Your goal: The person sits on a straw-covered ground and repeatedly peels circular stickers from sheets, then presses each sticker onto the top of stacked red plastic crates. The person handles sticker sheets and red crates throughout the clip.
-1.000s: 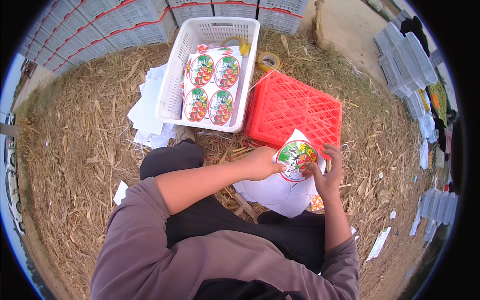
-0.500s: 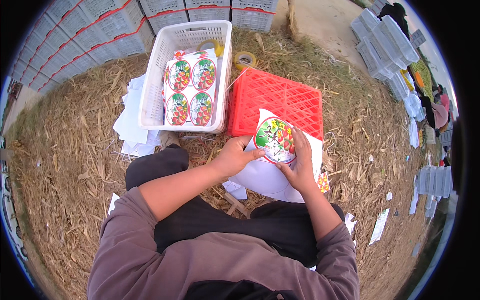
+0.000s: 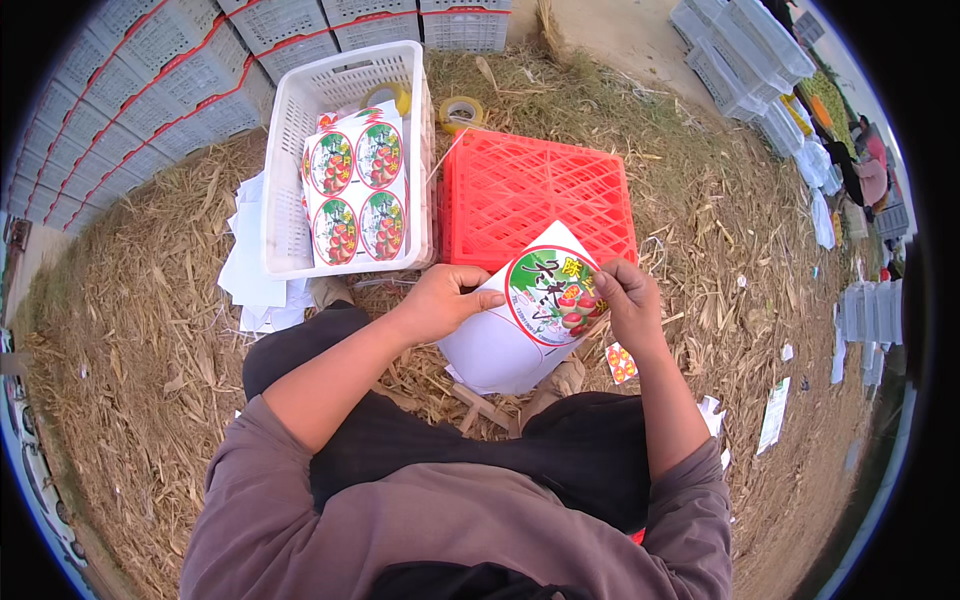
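My left hand (image 3: 450, 300) pinches the left side of a white sheet (image 3: 500, 355) with a round green, red-rimmed fruit label (image 3: 555, 300) on it. My right hand (image 3: 630, 300) grips the label's upper right edge with thumb and fingers. The sheet hangs over my lap. Just beyond my hands lies an upturned red plastic crate (image 3: 535, 180). Left of it, a white perforated basket (image 3: 278, 190) holds printed label sheets (image 3: 350, 170) and a yellow tape roll (image 3: 390, 95).
Another tape roll (image 3: 462, 112) lies behind the red crate. Loose white paper (image 3: 245, 240) is left of the basket. Grey crates (image 3: 150, 110) are stacked at the upper left. Translucent crates (image 3: 740, 70) and a person in pink (image 3: 872, 170) are at the right. Straw (image 3: 140, 370) covers the ground.
The sheet in my hands has turned and shifted, and my right hand has moved to the label's upper right edge. The view has shifted, putting the basket further left in the picture.
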A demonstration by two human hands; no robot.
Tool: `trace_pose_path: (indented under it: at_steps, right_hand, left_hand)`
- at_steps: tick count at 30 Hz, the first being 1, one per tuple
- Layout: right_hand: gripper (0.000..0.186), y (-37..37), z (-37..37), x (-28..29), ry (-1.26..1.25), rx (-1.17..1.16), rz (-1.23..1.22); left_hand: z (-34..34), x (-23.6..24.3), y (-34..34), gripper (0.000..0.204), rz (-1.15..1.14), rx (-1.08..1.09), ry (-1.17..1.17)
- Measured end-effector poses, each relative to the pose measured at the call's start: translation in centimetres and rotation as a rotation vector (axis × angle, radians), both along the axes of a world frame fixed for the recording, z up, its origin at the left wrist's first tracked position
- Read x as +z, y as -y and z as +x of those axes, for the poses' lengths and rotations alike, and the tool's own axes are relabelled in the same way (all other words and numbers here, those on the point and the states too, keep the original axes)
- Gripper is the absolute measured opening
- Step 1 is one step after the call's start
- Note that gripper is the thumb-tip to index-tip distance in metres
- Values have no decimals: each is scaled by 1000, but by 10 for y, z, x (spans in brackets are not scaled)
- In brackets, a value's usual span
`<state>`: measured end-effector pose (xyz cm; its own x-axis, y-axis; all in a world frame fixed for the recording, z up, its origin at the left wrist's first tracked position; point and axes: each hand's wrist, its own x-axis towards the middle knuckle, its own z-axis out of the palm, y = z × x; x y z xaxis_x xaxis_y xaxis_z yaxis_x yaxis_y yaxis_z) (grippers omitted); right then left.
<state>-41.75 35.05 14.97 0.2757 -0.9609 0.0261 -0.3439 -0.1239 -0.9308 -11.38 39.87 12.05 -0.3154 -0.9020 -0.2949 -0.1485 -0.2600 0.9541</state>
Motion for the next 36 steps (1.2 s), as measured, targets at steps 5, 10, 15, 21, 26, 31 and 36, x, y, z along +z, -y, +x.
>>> trace_pose_path:
  at_steps: [5,10,15,21,26,31,36]
  right_hand:
    - [13,-4,13,9,-81,-256,251]
    - [49,-16,30,7,-299,-1,-595]
    - [35,-40,50,-20,-165,192,-500]
    - [29,-43,37,-29,-247,266,-639]
    - [27,-43,39,-23,-249,258,-644]
    - [22,-43,42,-31,-97,246,-477]
    - [13,-24,28,-58,385,24,375]
  left_hand:
    - [-5,-3,-4,34,150,-80,-192]
    - [-14,-18,-14,27,86,80,-229]
    - [-29,-30,-25,21,-207,56,-88]
    - [-39,-21,-36,13,-427,76,97]
    - [-44,-17,-38,13,-427,120,90]
    - [-39,-19,-38,15,-451,91,89]
    - [-36,-19,-39,20,-352,90,71]
